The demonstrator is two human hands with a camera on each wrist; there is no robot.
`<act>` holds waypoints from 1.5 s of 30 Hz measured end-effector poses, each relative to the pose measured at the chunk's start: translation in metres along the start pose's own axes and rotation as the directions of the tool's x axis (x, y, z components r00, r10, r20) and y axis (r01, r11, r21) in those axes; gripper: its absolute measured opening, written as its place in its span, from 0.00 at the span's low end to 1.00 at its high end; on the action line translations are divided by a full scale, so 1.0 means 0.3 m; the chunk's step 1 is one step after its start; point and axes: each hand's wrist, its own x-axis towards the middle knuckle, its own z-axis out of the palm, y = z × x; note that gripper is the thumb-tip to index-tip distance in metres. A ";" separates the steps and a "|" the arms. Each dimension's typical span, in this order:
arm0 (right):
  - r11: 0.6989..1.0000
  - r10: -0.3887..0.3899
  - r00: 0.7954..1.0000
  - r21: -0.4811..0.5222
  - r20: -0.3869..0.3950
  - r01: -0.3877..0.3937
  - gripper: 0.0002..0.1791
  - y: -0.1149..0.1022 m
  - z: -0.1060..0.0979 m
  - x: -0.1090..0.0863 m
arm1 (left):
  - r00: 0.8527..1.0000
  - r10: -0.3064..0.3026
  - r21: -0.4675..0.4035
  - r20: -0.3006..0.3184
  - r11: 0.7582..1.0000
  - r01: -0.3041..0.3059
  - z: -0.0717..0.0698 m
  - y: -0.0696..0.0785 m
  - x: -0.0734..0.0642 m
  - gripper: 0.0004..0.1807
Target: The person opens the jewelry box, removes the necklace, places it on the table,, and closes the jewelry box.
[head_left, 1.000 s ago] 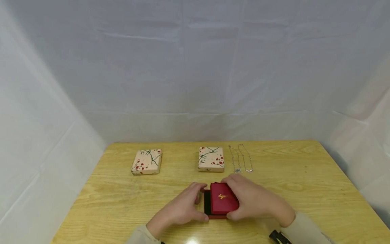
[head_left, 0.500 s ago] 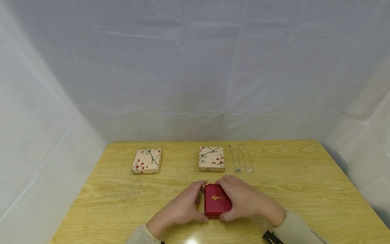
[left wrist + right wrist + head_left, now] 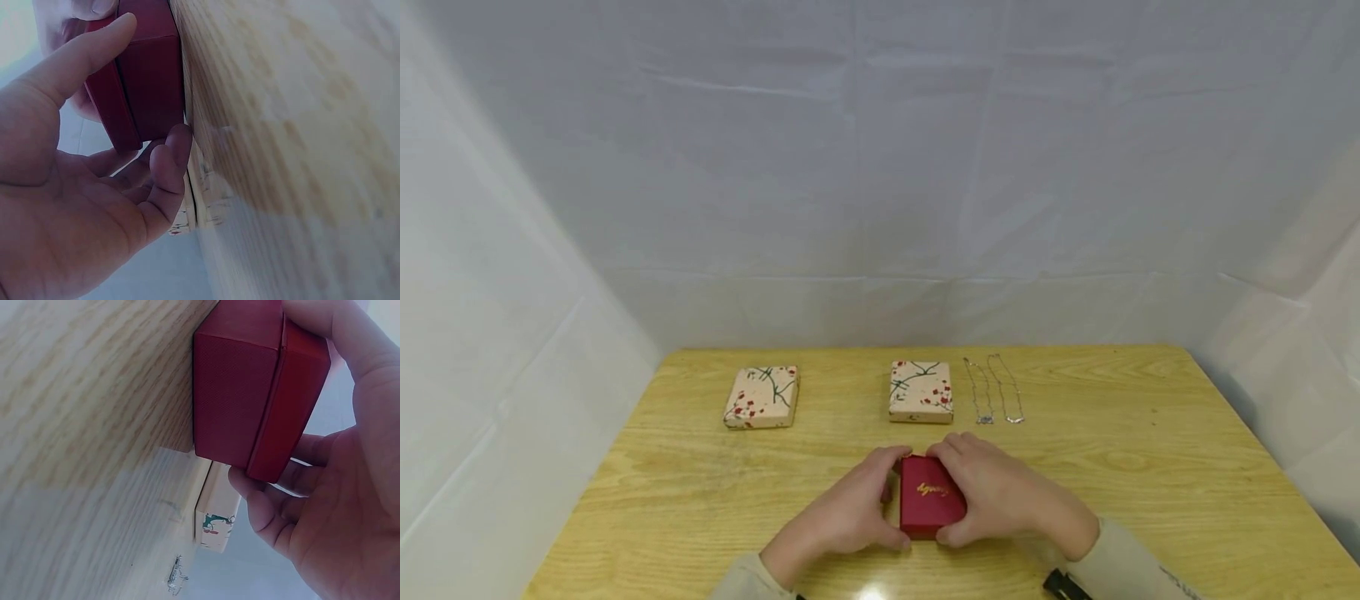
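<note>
A dark red jewelry box (image 3: 928,497) with gold lettering on its lid (image 3: 294,406) stands on the table between my hands. The lid sits over the base (image 3: 234,394), and a thin seam runs between them in both wrist views. My right hand (image 3: 1003,492) grips the box from the right, thumb on the near side and fingers at the far side. From the left, my left hand (image 3: 857,504) holds it with the thumb at the near side and curled fingers at the far side. The inside of the box is hidden.
Two cream boxes with a red blossom pattern lie farther back, a left one (image 3: 762,398) and a middle one (image 3: 921,392). Two thin silver necklaces, one necklace (image 3: 985,419) beside the other (image 3: 1015,419), lie right of the middle box. White sheeting (image 3: 880,208) surrounds the wooden table (image 3: 1112,433).
My right hand has moved left with the red lid, which now covers the dark interior seen a second ago. The left hand has stayed at the base.
</note>
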 end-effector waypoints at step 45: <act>1.000 -0.013 1.000 -0.025 0.004 0.013 0.49 -0.001 0.039 0.004 | 1.000 0.005 0.066 0.008 0.998 -0.006 0.002 0.007 -0.002 0.54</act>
